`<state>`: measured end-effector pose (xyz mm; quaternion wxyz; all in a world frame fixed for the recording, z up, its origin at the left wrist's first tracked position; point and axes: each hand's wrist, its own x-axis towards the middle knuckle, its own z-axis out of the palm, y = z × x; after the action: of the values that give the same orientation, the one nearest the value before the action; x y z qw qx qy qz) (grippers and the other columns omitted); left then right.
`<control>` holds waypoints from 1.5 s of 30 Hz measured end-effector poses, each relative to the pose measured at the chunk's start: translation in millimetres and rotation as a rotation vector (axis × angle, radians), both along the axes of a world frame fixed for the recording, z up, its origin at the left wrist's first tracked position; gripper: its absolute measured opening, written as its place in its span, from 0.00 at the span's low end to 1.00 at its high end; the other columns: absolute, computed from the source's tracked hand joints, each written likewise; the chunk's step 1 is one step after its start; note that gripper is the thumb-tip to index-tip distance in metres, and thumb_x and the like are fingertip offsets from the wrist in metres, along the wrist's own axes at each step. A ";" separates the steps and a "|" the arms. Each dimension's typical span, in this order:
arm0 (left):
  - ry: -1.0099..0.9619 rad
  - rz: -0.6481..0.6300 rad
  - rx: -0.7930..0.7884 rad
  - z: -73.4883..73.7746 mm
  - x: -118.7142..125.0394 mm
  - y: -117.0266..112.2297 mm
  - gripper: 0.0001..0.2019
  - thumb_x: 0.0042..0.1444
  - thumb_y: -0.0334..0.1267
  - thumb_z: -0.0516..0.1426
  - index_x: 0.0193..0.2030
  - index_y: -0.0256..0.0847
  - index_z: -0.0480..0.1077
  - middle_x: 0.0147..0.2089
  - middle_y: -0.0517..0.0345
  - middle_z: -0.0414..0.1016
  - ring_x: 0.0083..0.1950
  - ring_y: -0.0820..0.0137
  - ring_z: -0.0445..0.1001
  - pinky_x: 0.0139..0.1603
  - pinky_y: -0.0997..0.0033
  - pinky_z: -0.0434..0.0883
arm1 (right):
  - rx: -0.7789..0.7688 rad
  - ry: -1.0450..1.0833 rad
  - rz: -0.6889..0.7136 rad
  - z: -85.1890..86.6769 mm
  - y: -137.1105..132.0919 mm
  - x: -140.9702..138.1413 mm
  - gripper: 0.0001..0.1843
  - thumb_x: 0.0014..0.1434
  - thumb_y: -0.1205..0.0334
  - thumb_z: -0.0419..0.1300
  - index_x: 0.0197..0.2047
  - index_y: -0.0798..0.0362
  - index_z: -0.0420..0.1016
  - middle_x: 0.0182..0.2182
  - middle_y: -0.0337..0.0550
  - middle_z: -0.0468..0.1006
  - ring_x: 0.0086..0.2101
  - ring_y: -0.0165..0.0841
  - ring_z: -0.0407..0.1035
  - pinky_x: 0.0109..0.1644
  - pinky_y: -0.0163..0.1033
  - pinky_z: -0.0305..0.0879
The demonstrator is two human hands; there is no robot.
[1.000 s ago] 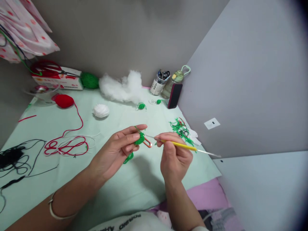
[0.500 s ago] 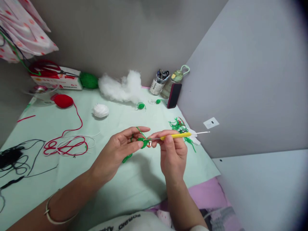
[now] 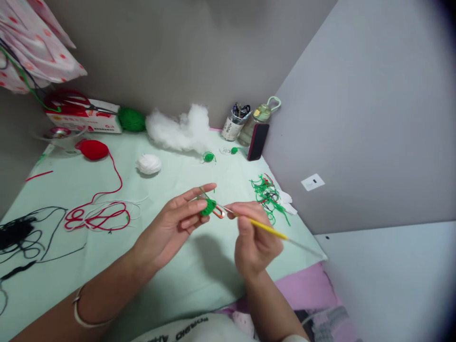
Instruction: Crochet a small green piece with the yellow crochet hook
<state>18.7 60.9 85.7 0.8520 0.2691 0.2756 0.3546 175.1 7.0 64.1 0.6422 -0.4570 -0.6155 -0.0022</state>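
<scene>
My left hand [image 3: 181,216] pinches a small green crochet piece [image 3: 208,207] between thumb and fingers, with a strand of green yarn running over its raised index finger. An orange stitch marker [image 3: 218,212] hangs from the right side of the piece. In my right hand [image 3: 258,237] is a crochet hook [image 3: 270,230] with a yellow handle, gripped like a pen. The hook's thin metal tip reaches the green piece; whether it sits inside a stitch I cannot tell. Its other metal end points down to the right, blurred.
Green yarn scraps [image 3: 269,194] lie on the right by a phone [image 3: 258,142], a bottle [image 3: 261,114] and a pen cup [image 3: 233,124]. Behind are white stuffing [image 3: 180,128], a white yarn ball [image 3: 148,164] and a red yarn ball [image 3: 94,149]. Black yarn [image 3: 17,232] lies at left.
My right hand has turned and dropped a little, so the hook's back end now slants downward. My left hand has tilted the green piece, and the orange marker shows more clearly.
</scene>
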 end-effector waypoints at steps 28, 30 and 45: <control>0.142 -0.062 0.267 -1.0 -2.8 1.7 0.18 0.60 0.42 0.69 0.57 0.51 0.83 0.47 0.55 0.82 0.51 0.63 0.73 0.52 0.66 0.66 | -0.306 0.425 0.277 7.4 9.1 2.2 0.10 0.72 0.55 0.62 0.44 0.47 0.85 0.37 0.43 0.88 0.32 0.32 0.78 0.37 0.40 0.77; 0.143 -0.060 0.255 -0.4 -2.4 0.9 0.19 0.60 0.43 0.69 0.59 0.51 0.82 0.46 0.56 0.82 0.50 0.63 0.73 0.52 0.65 0.66 | -0.309 0.451 0.296 7.2 9.0 2.7 0.10 0.72 0.55 0.62 0.44 0.46 0.86 0.37 0.42 0.88 0.31 0.31 0.77 0.36 0.39 0.76; 0.046 -0.045 0.179 -2.4 -4.9 -1.1 0.22 0.57 0.38 0.70 0.59 0.47 0.82 0.42 0.57 0.80 0.44 0.67 0.73 0.49 0.69 0.70 | -0.341 0.699 0.434 15.4 8.5 3.9 0.10 0.69 0.54 0.66 0.38 0.46 0.86 0.32 0.39 0.83 0.28 0.29 0.74 0.32 0.36 0.71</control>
<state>13.9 59.8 83.3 0.8257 0.3585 0.2560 0.3523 179.0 15.6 79.5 0.7128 -0.3898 -0.4345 0.3889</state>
